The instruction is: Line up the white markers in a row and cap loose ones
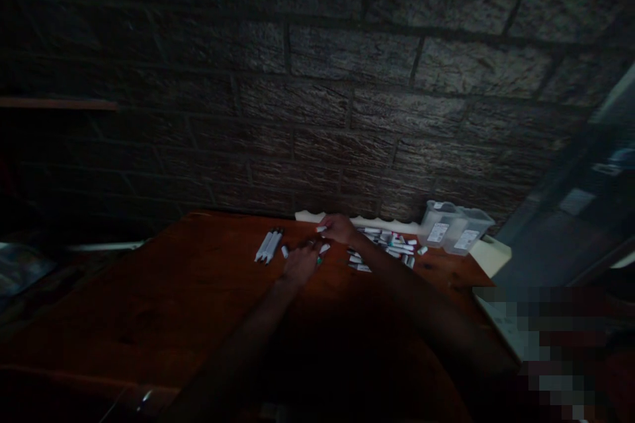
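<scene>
- The left hand (301, 263) lies far out on the table, back up, with its fingers bent a little. It is too dark to tell if it has hold of anything.
- A white cap (325, 248) lies just beside its fingertips. A tiny green bit (320, 260) shows right by them too.
- The right hand (340, 228) is just behind the left one, closer to the wall. Its fingers curl down toward the table.
- A small white piece (321, 229) shows at the tips of the right hand's fingers. I cannot tell if the fingers pinch it or only touch it.
- A second cap (284, 251) lies alone, a bit to the left of the left hand.
- Past that cap, a neat row of markers (268, 246) lies side by side, with the dark ends pointing at the wall.
- To the right of both hands is a messy pile of markers (389, 244). They are white with dark and coloured ends, and they lie every which way.
- Two clear boxes (456, 229) with white labels stand next to each other, just right of the pile.
- A white wavy strip (381, 221) runs along the back edge, behind the pile.
- All of it sits on a brown wooden table (198, 291).
- A dark brick wall (347, 79) stands behind the table.
</scene>
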Tool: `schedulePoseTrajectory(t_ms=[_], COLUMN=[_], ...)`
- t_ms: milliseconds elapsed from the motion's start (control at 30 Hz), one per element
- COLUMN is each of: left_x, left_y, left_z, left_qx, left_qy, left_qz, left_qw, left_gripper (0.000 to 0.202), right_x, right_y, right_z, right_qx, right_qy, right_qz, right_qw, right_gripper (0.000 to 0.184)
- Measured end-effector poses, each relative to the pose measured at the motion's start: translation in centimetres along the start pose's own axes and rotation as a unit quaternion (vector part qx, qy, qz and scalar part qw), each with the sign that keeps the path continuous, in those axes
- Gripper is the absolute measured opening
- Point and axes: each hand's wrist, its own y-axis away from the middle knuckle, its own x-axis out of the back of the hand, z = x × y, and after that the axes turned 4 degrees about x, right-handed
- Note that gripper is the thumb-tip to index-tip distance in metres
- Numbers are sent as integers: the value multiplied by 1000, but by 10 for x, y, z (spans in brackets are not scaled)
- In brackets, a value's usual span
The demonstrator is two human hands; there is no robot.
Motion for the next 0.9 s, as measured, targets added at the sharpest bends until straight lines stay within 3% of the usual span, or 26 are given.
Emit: schedulePoseTrajectory(t_ms=[200,300,500,733,833,900], left_x=[-4,-3,6,14,19,24], left_y=[-4,-5,-6,-7,-19,-32], left_z=[-3,-5,-6,-2,10,29], left_qx=[-11,-19,-6,9,9,-1], left_qy=[8,19,18,-12,-18,-15], left_qz=[-11,-15,-17,-27,-5,14], left_qw=[1000,1000,1000,1000,1000,1000], left_gripper=[38,38,36,37,39,40], right_x=[77,99,101,85,81,82], right_y=[67,99,130,188,198,198], right_z=[54,78,96,112,111,109], right_qx=[-69,-117,-116,-139,-157,-170], right_qy=[17,35,104,-25,-27,-22], right_qz=[93,108,129,266,278,273], right_qw=[993,987,979,954,947,947], right_gripper=[21,18,9,22,21,22])
